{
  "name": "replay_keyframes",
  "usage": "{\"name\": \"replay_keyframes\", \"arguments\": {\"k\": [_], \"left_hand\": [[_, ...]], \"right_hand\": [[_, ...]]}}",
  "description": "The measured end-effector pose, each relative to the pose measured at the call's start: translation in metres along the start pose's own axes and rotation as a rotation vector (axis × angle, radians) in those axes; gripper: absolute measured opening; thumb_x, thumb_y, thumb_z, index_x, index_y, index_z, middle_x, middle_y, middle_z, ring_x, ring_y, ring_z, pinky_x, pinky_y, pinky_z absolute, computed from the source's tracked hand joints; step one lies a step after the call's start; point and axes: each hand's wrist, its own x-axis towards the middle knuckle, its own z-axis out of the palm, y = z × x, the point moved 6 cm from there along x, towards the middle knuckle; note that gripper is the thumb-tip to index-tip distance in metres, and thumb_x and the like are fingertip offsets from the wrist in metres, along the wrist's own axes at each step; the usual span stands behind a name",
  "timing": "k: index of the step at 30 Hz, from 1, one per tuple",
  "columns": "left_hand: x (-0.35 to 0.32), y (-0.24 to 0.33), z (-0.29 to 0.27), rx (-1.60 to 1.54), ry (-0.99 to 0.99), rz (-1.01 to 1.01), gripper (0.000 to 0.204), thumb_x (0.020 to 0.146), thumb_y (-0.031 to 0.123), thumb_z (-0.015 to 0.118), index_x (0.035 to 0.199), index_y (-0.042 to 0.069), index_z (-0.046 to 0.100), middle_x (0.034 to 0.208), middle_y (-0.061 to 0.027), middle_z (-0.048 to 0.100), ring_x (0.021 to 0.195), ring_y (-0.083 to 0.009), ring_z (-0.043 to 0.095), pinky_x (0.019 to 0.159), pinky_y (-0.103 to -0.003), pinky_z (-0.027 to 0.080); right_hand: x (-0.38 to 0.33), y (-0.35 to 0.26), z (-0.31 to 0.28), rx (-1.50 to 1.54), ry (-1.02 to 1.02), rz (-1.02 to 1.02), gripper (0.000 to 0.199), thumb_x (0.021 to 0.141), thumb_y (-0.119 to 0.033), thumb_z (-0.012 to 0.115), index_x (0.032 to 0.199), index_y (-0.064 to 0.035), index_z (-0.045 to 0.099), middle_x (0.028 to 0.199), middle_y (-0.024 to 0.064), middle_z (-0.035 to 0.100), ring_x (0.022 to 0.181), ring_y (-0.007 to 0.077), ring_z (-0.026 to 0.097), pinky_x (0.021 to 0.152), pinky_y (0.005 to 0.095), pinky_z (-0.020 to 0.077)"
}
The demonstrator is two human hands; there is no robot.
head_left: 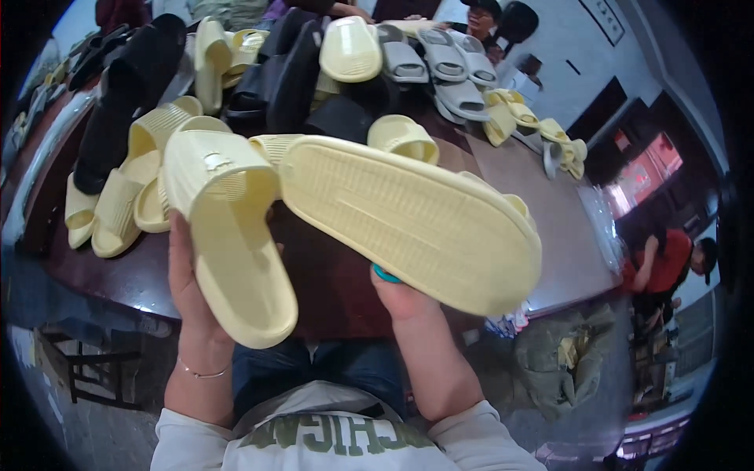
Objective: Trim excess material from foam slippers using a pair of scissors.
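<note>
Head view: I've got the left grip wrapped round the left slipper, insole showing, and the right grip clasping the right slipper, sole showing, likely to compare faces, both above the bench near edge, pile crowding behind, more room rightward.

The shirt bears green capitals; wall sign seems lettered.

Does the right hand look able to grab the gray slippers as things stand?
Probably not: the right hand is occupied with a yellow slipper, and the gray slippers lie beyond it, toward the far side of the table.
</note>
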Motion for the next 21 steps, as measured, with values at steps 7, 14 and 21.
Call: {"name": "replay_keyframes", "arguments": {"k": [7, 14, 21], "left_hand": [[-0.001, -0.014, 0.009, -0.121, -0.112, -0.128, 0.062, 0.090, 0.054, 0.029, 0.130, 0.006, 0.034, 0.111, -0.0146, 0.054, 0.093, -0.0248, 0.059, 0.079, -0.038, 0.051], [-0.030, -0.062, 0.016, -0.108, -0.169, -0.271, 0.057, 0.092, 0.044, 0.036, 0.134, 0.007, 0.025, 0.126, -0.0106, 0.044, 0.112, -0.0210, 0.046, 0.096, -0.035, 0.038], [-0.038, -0.072, 0.026, -0.173, -0.356, -0.424, 0.063, 0.091, 0.044, 0.040, 0.137, 0.008, 0.018, 0.131, -0.0112, 0.038, 0.117, -0.0225, 0.042, 0.097, -0.036, 0.037]], "right_hand": [[-0.022, -0.019, 0.024, -0.539, -0.443, 0.146, 0.034, 0.087, -0.036, 0.053, 0.100, -0.0064, 0.043, 0.071, 0.0086, 0.057, 0.062, 0.0218, 0.057, 0.054, 0.0335, 0.0472], [-0.037, -0.001, 0.048, -1.079, -0.815, -0.299, 0.036, 0.083, -0.031, 0.061, 0.093, -0.0063, 0.038, 0.053, 0.0038, 0.045, 0.043, 0.0119, 0.042, 0.040, 0.0249, 0.0325], [-0.044, -0.010, 0.051, -1.093, -0.806, -0.521, 0.032, 0.083, -0.023, 0.061, 0.095, -0.0042, 0.038, 0.057, 0.0034, 0.047, 0.047, 0.0104, 0.044, 0.044, 0.0223, 0.0342]]}}
